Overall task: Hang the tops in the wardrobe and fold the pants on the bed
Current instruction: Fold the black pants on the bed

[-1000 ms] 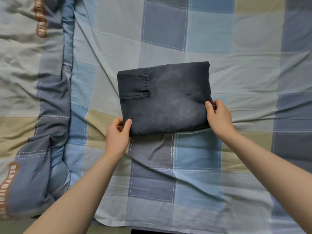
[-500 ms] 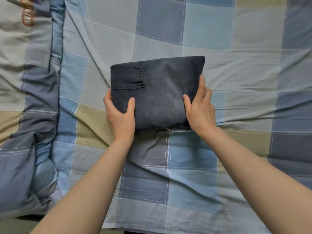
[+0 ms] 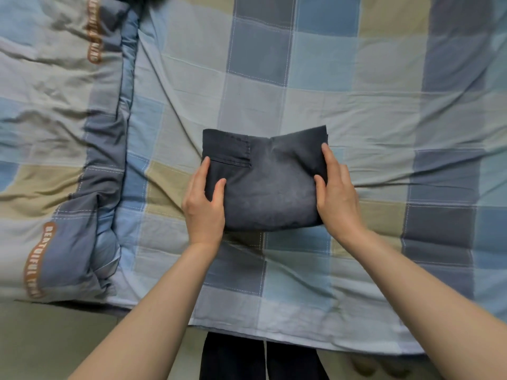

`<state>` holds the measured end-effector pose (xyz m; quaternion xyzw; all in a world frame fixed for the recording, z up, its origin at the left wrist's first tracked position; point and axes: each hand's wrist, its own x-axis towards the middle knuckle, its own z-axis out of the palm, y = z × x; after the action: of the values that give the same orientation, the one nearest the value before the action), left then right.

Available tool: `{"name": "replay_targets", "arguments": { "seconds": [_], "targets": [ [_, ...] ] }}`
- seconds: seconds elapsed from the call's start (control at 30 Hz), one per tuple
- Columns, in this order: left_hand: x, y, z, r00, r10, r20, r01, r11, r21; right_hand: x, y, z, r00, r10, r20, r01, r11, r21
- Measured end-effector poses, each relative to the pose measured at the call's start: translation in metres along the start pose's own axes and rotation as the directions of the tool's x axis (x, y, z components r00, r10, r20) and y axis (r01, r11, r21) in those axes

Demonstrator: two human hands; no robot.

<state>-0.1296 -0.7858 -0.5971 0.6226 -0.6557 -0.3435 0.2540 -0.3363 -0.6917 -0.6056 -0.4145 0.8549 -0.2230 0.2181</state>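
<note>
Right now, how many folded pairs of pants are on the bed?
1. The folded dark pants lie mid-bed on the checked sheet, gripped at their sides by the left hand and right hand. Others may lie outside the view.

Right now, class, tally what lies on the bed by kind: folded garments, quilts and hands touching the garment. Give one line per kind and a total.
Folded dark grey pants: 1
Checked quilt bunched along the left: 1
Hands gripping the pants: 2, the left hand and the right hand
Total: 4
</note>
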Motion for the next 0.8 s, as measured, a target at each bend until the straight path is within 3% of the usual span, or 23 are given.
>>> {"name": "replay_targets", "arguments": {
  "seconds": [0.17,0.37,0.53,0.8],
  "targets": [
    [-0.046,0.056,-0.051,0.999,-0.008,0.041,0.008,1.000,0.005,-0.054,-0.027,-0.069,0.999,0.024,0.049,-0.026,0.999,0.040],
    [-0.083,0.131,-0.112,0.998,0.019,0.058,-0.019,1.000,-0.013,-0.120,-0.065,-0.157,0.992,0.113,-0.050,-0.110,0.992,0.065],
    [-0.109,0.183,-0.161,0.991,0.082,0.103,-0.067,0.989,-0.133,-0.183,-0.098,-0.222,0.975,0.142,-0.173,-0.124,0.986,0.108],
    [-0.163,0.227,-0.246,0.888,0.357,0.289,-0.265,0.912,-0.313,-0.338,-0.155,-0.262,0.814,0.330,-0.477,-0.260,0.943,0.209]
  ]
}}
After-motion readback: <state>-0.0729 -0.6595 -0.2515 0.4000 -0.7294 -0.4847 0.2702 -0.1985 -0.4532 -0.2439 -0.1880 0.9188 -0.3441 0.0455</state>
